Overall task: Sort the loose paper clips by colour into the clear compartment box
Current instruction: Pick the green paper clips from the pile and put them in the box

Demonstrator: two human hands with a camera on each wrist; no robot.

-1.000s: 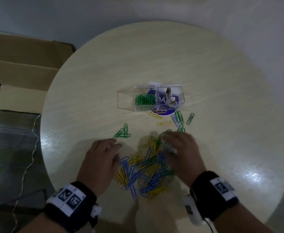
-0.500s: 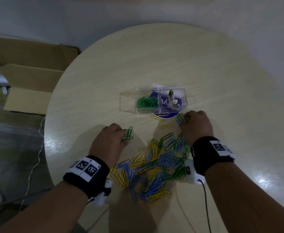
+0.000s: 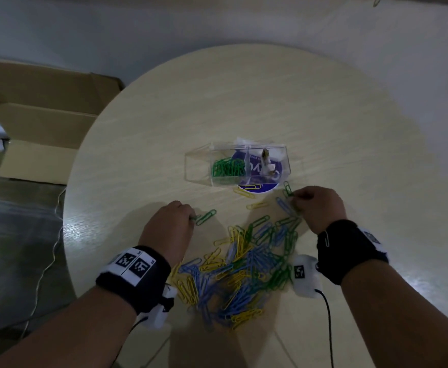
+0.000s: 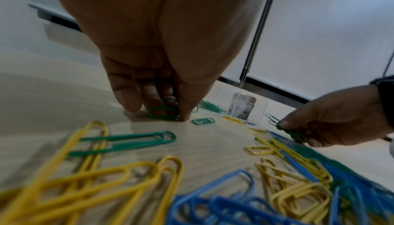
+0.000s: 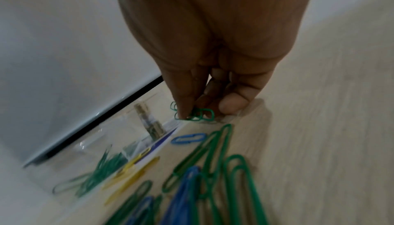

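A clear compartment box (image 3: 199, 166) stands mid-table with green clips (image 3: 227, 168) in its middle cell. A mixed pile of yellow, blue and green paper clips (image 3: 246, 264) lies between my wrists. My left hand (image 3: 168, 227) pinches green clips (image 4: 164, 110) against the tabletop, with one more green clip (image 3: 206, 217) lying just right of its fingers. My right hand (image 3: 317, 205), in front of the box's right end, pinches a small bunch of green clips (image 5: 198, 114), with one clip (image 3: 287, 188) sticking out past the fingertips.
The round wooden table (image 3: 270, 102) ends close behind my wrists. Loose yellow clips (image 3: 244, 192) and a blue one (image 3: 284, 204) lie before the box. A purple-and-white round label (image 3: 257, 186) sits under the box. An open cardboard carton (image 3: 39, 128) stands on the floor at the left.
Both hands moved from the pile toward the box. The right hand went to the stray green clips near the box's right end and picked them up; the left gathered the green clips at left.
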